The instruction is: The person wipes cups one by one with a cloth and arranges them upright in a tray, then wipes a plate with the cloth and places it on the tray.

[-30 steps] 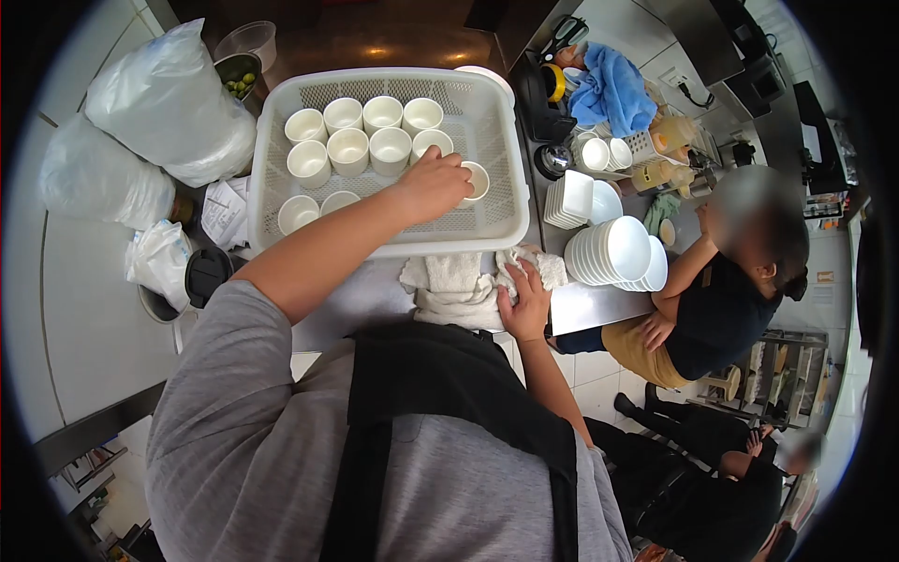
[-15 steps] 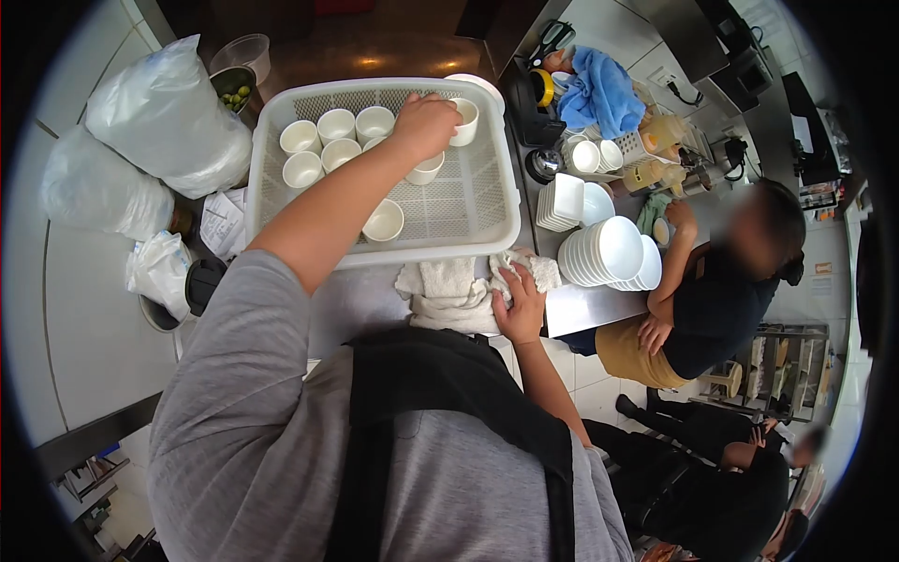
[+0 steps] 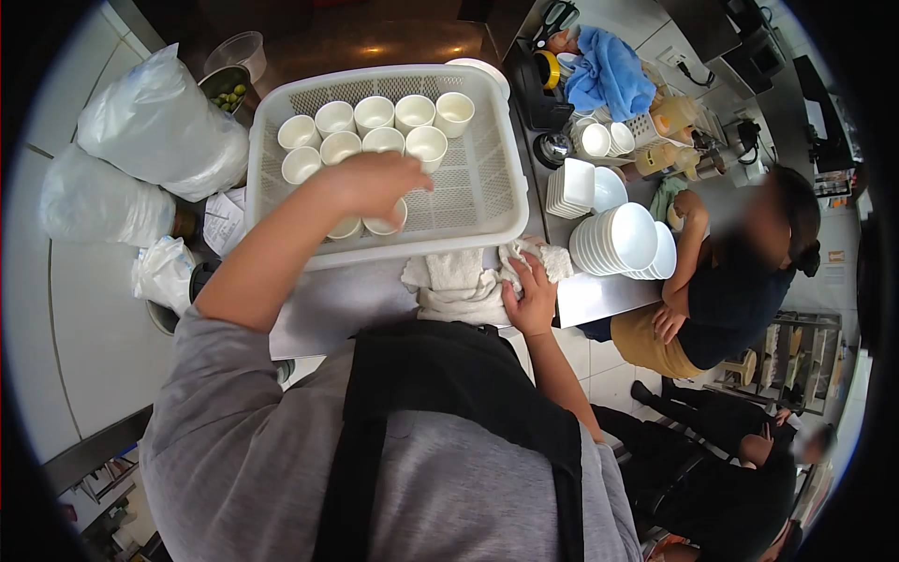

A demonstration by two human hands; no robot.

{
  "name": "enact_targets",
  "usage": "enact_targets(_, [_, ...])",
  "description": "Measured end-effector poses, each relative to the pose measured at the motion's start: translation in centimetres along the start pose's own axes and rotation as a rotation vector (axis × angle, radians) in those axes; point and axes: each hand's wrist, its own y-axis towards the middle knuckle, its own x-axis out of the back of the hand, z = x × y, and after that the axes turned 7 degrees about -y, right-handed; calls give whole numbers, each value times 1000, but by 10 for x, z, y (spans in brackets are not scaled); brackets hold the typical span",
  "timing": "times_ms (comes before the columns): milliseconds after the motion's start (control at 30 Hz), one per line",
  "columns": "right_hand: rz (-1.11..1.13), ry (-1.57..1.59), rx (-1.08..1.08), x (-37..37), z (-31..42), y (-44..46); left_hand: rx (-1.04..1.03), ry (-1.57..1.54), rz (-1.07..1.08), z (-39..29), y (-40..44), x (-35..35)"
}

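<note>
A white perforated basket (image 3: 468,201) holds several small white cups (image 3: 375,114), mostly in rows along its far side. My left hand (image 3: 379,184) reaches over the basket, slightly blurred, its fingers apart. Just under its fingertips stands a nearer cup (image 3: 379,227), partly hidden; I see no cup lifted. At the far right of the back row is another cup (image 3: 454,112) with nothing on it. My right hand (image 3: 534,298) lies with spread fingers on a crumpled off-white towel (image 3: 459,295) at the counter's front edge.
Stacked white bowls (image 3: 613,242) and square dishes (image 3: 569,189) stand right of the basket. A blue cloth (image 3: 609,75) lies behind them. Filled plastic bags (image 3: 164,126) crowd the left side. A person (image 3: 735,272) stands at the right by the counter.
My left hand has let go of the cup at the back right and moved nearer and left, over the closer cups. My right hand stays on the towel. The view has shifted slightly.
</note>
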Motion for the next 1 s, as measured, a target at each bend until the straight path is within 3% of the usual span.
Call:
enact_targets(133, [4,3,11,-1,0,-1,15,294,-7,0,-20,-34])
enact_targets(267, [1,-13,16,0,1,1,93,259,82,-6,1,-33])
enact_targets(367, [7,-24,19,1,1,0,-27,204,40,-22,19,-26])
enact_targets(433, [8,10,10,0,1,0,-138,144,-175,-25,47,-27])
enact_targets(700, [-17,-7,20,1,1,0,21,126,-238,-5,122,-21])
enact_targets(767, [-10,1,17,0,1,0,49,116,-231,-2,125,-21])
enact_targets(867, [-8,18,14,0,0,0,-5,186,-407,6,117,-27])
enact_targets(933, [-5,12,19,0,0,-1,-108,200,-693,14,102,-35])
enact_targets(1000, [-15,-14,36,1,1,0,-73,124,-675,15,67,-32])
